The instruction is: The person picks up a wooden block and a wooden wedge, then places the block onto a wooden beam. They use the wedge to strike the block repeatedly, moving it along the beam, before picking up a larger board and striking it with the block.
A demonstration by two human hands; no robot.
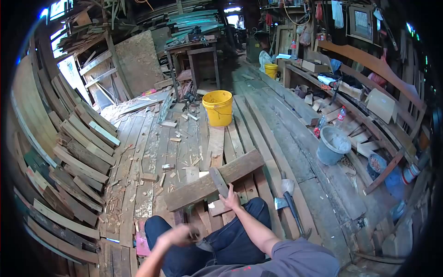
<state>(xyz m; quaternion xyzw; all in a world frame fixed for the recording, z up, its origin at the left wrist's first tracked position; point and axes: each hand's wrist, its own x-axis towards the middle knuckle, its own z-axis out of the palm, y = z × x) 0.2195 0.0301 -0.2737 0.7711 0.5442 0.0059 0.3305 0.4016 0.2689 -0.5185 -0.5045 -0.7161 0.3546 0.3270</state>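
My right hand (230,199) is closed around the lower end of a short wooden block (218,181). The block's upper end overlaps a long, thick plank (194,193) lying across the floor in front of my knees. Over my left thigh, my left hand (181,235) is smeared by motion, and its fingers do not show clearly. Beside my right knee lies a hand tool with a dark handle (291,207) and a metal blade (280,203). A pale tool head (287,185) sits just beyond it.
A yellow bucket (218,108) stands on the board floor ahead. Boards (83,154) are lined up along the left, with wood chips scattered nearby. To the right are a grey bucket (331,147) and a cluttered bench (337,90). A wooden table (191,51) stands farther back.
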